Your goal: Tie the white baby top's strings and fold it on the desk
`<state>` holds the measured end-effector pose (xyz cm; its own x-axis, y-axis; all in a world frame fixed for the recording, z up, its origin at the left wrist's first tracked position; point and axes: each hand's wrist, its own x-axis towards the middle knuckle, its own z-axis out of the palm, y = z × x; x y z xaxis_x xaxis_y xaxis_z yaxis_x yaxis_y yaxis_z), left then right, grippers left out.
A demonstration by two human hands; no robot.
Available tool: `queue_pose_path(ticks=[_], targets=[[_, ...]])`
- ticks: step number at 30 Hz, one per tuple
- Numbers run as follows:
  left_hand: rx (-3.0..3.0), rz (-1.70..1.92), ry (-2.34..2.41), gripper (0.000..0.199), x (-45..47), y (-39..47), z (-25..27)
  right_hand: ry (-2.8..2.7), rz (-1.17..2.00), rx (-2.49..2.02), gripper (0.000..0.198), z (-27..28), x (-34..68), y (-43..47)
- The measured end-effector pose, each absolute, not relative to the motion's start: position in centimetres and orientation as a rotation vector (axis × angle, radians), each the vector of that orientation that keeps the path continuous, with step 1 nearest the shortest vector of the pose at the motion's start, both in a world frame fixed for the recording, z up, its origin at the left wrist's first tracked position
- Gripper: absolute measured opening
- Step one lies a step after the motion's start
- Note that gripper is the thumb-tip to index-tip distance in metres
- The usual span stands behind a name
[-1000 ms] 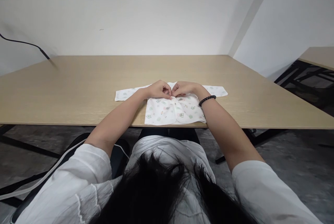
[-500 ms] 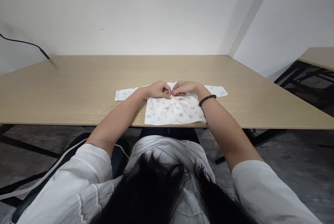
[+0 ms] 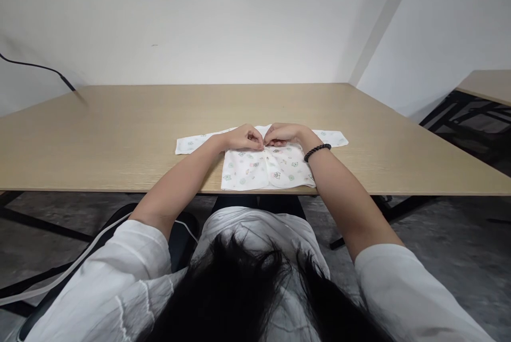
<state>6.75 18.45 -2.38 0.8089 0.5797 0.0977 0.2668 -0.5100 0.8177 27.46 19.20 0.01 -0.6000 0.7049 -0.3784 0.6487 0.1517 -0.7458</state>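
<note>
A small white baby shirt [image 3: 247, 171] with a green and pink print lies face up on the table, its sleeves spread to both sides and its hem near the front edge. My left hand [image 3: 246, 138] pinches the cloth at the upper part of the front seam. Right beside it, my right hand [image 3: 281, 134] is also closed on the cloth there, fingertips almost meeting. The fingers hide the exact bit of cloth or fastener between them. A black bead bracelet sits on my right wrist.
The light wooden table [image 3: 128, 118] reaches back to a white wall [image 3: 223, 23]. A black cable [image 3: 43, 67] comes over its far left corner. Another table [image 3: 487, 85] stands at the right. A white cord [image 3: 72, 265] runs by the black chair at lower left.
Both hands stay at the same spot on the front seam, with only slight finger movement. The cloth just below the fingertips lies flatter than before.
</note>
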Motion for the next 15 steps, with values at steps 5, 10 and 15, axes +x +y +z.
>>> queue_pose_path(ticks=[5, 10, 15], targets=[[2.149, 0.433, 0.713, 0.024, 6.50, 18.86, -2.54, -2.301, 1.515, -1.420, 0.040, -0.04, 27.46, 19.37], [2.128, 0.504, 0.657, 0.020, 6.64, 18.61, -2.29, -2.301, 1.513, -1.414, 0.039, -0.26, 27.50, 19.46], [2.109, 0.498, 0.702, 0.020, 6.73, 18.40, -2.15, -2.307, 1.459, -1.397, 0.028, -0.20, 27.47, 19.13]])
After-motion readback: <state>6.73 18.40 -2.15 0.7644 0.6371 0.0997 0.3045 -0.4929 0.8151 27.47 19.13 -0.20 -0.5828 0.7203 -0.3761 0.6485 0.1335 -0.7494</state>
